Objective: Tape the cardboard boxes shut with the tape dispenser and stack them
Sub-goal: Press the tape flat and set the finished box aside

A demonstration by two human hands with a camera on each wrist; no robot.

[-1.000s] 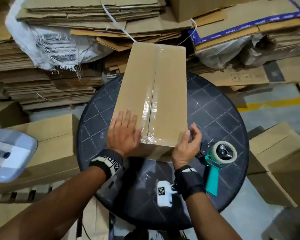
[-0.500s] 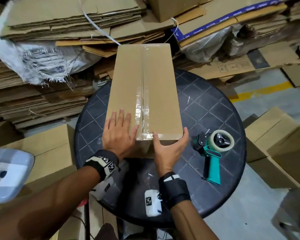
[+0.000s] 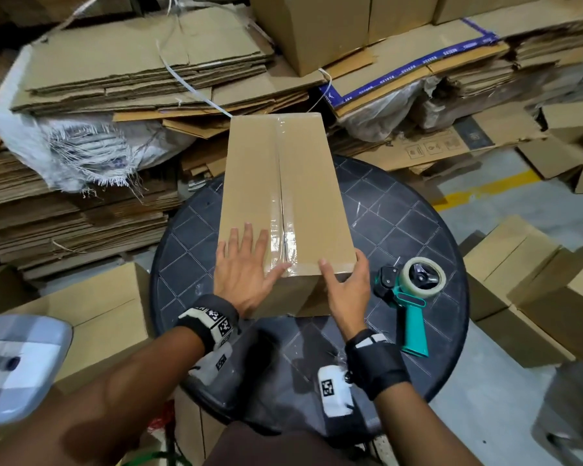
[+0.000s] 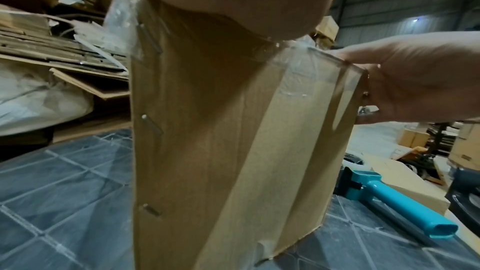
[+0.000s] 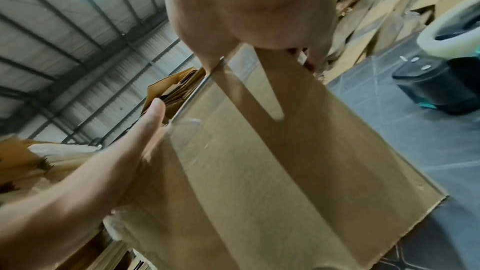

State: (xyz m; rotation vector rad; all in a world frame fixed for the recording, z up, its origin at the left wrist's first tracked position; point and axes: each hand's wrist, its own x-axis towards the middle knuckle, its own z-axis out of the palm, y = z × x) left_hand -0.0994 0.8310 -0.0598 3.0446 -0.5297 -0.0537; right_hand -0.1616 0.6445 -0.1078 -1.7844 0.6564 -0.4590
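A tall cardboard box (image 3: 303, 183) stands on the round dark table (image 3: 401, 223); clear tape runs along its top seam and down the near face. My left hand (image 3: 249, 257) lies flat on the near-left part of the top, fingers straight. My right hand (image 3: 344, 274) grips the near-right top corner, thumb on the near edge and fingers round the right side. The left wrist view shows the box's near face (image 4: 233, 151) and that right hand (image 4: 415, 81) on the corner. The teal tape dispenser (image 3: 414, 297) lies on the table just right of the box, held by no hand.
Stacks of flattened cardboard (image 3: 132, 72) and a frayed white sack (image 3: 91, 153) crowd the far side. Assembled boxes stand on the floor at left (image 3: 101, 317) and right (image 3: 525, 284). A grey checked cushion (image 3: 17, 368) sits at the near left.
My right hand has slid from the near face, by the tape end, to the near-right corner. The left hand stays flat on the top. The box has turned slightly.
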